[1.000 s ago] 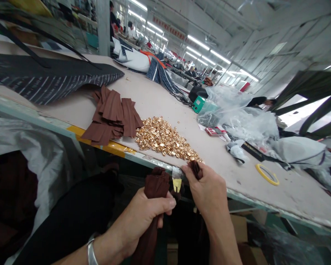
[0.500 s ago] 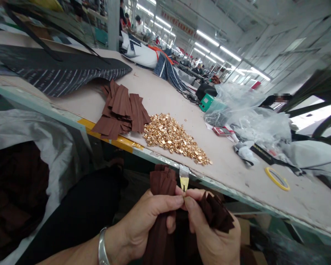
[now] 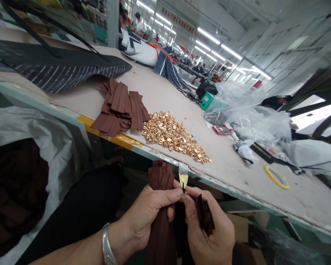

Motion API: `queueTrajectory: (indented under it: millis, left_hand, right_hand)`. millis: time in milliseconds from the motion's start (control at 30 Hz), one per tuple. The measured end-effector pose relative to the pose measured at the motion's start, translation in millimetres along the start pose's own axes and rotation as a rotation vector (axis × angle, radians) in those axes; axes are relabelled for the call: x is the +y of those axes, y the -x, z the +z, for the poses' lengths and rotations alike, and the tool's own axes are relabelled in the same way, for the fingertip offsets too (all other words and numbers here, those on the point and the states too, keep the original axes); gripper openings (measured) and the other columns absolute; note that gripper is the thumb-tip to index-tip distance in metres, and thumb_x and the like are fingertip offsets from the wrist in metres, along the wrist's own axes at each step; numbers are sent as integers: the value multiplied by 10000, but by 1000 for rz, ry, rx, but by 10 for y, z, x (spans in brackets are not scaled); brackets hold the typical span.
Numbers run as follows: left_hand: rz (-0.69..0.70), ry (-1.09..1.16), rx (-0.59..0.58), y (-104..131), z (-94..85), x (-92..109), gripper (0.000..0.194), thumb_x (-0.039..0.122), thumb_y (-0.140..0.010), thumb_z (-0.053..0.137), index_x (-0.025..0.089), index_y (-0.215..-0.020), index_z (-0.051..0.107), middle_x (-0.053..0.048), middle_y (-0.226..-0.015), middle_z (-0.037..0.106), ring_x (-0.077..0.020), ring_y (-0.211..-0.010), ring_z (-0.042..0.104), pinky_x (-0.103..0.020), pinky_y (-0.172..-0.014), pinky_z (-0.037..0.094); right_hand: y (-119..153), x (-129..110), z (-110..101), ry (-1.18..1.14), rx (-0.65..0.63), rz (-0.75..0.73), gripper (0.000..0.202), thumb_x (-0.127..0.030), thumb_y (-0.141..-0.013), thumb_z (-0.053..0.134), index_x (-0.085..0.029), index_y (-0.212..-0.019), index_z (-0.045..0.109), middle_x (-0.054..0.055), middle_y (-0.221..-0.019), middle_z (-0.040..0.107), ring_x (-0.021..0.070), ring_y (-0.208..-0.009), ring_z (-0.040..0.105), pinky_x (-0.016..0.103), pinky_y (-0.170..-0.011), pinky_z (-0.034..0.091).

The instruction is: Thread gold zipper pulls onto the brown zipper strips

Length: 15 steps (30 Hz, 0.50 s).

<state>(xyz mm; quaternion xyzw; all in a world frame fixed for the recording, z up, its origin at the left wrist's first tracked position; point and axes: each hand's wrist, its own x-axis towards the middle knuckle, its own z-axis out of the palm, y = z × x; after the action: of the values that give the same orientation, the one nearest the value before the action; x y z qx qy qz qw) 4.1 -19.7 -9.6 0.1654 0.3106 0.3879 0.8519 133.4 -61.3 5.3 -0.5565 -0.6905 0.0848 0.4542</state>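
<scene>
Left hand [image 3: 145, 213], right hand [image 3: 209, 230] fingertips close together, both hands gripping.

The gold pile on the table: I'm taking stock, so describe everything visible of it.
The pile is a heap of small, shiny, gold-coloured pieces, metallic-looking, too small to make out in detail. It lies on the table near the front edge, broad at the left and tapering rightward. Its left end meets the brown strips; a stray piece lies beyond its far side.
</scene>
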Motion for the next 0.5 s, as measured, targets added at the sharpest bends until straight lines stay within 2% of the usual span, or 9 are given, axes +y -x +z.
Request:
queueTrajectory:
  millis: [133,233,333,500]
  left_hand:
    - [42,1,27,1,16,33,165,261,-672,766,151,-739,664,38,-443,513,-66,-431,433,-173,-466,339]
    - [77,-37,58,-1,11,48,134,239,-683,741,159,-758,663,41,-460,529,-72,-435,447,-180,-465,344]
    - [116,-116,89,-1,-3,55,124,211,-672,738,162,-758,661,44,-509,560,-61,-437,442,-177,-454,330]
    - [87,-209,74,46,-20,62,128,199,-647,740,158,-733,656,55,-491,543,-65,-431,429,-183,-444,316]
  right_hand:
    - [-17,60,59,-102,55,138,98,-206,-873,625,-206,-940,696,-18,-635,643,112,-463,566,221,-470,485]
    - [-27,125,100,-209,46,196,89,-206,-867,635,-207,-927,700,-37,-608,615,102,-459,560,206,-451,473]
    - [-36,149,129,-206,53,223,88,-217,-859,648,-200,-929,698,-34,-624,614,104,-478,563,209,-466,476]
    - [-142,75,151,-240,26,360,159,-320,-870,631,-178,-901,694,-41,-550,566,111,-444,519,216,-428,435]
